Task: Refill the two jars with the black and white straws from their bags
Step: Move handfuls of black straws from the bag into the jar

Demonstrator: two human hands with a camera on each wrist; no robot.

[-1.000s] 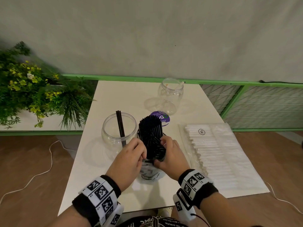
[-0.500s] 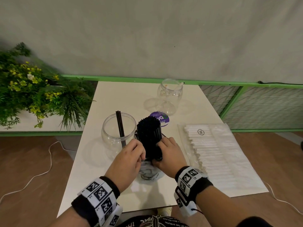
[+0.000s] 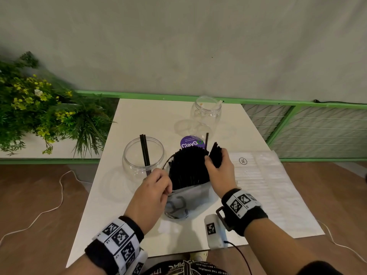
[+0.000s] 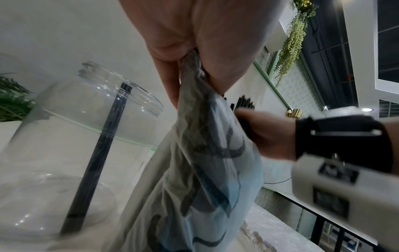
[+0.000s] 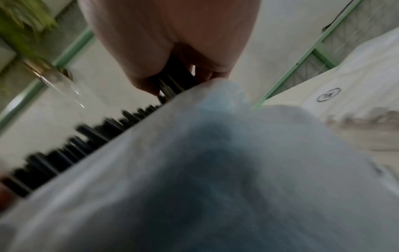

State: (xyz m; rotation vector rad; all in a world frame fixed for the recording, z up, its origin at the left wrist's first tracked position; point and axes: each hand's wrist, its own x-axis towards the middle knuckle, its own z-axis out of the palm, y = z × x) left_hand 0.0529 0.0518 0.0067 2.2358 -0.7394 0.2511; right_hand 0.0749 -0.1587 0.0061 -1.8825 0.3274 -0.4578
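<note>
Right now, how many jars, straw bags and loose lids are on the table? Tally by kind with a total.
Clear round plastic jars: 2, the near jar and the far jar
Plastic straw bags: 2, the black-straw bag and the flat white-straw bag
Purple round lids: 1, the purple lid
Total: 5

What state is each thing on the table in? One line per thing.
Near jar: upright, open, a few black straws inside.
Far jar: upright, open, nearly empty.
Black straw bag: open, pinched by left hand.
Straw bunch: gripped by right hand.
White straw bag: flat, full.
</note>
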